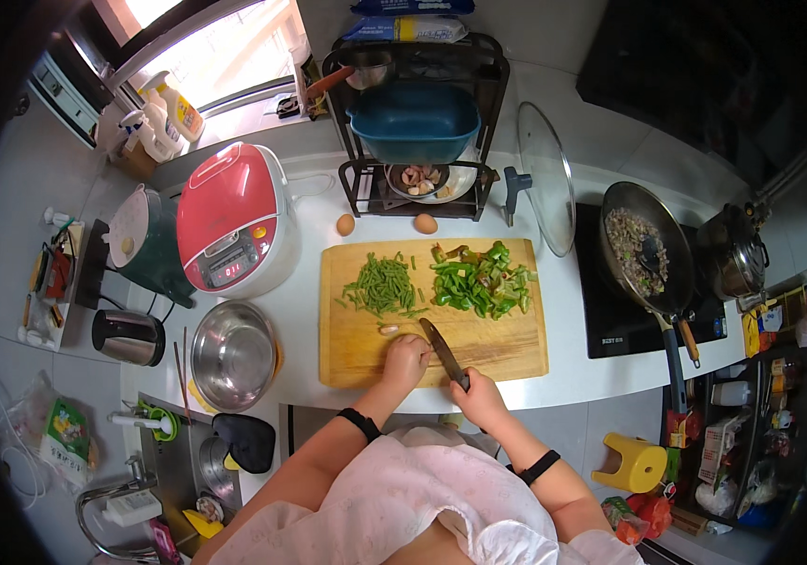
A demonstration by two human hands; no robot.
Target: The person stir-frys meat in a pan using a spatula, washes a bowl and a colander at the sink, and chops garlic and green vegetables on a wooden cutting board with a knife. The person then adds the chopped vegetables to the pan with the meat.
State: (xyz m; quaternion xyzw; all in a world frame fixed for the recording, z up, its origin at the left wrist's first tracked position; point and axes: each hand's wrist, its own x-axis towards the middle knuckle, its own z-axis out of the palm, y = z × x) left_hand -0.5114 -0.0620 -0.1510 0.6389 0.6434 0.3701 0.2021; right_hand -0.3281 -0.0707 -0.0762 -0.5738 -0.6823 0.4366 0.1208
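On a wooden cutting board (368, 364), my right hand (478, 399) grips the handle of a kitchen knife (444, 353), its blade slanting up and to the left. My left hand (407, 360) rests on the board just left of the blade with fingers curled; whatever it may hold is hidden. A garlic clove (389, 329) lies above my left hand. Cut green beans (382, 286) form a pile at the board's upper left, and chopped green peppers (485, 282) lie at the upper right. Two eggs (345, 224) (425, 224) sit behind the board.
Left are a red rice cooker (230, 205), a steel bowl (232, 357) and an electric kettle (128, 337). A dish rack (410, 215) stands behind. At right, a frying pan (686, 247) with minced food sits on a black cooktop (612, 332), near a glass lid (548, 176).
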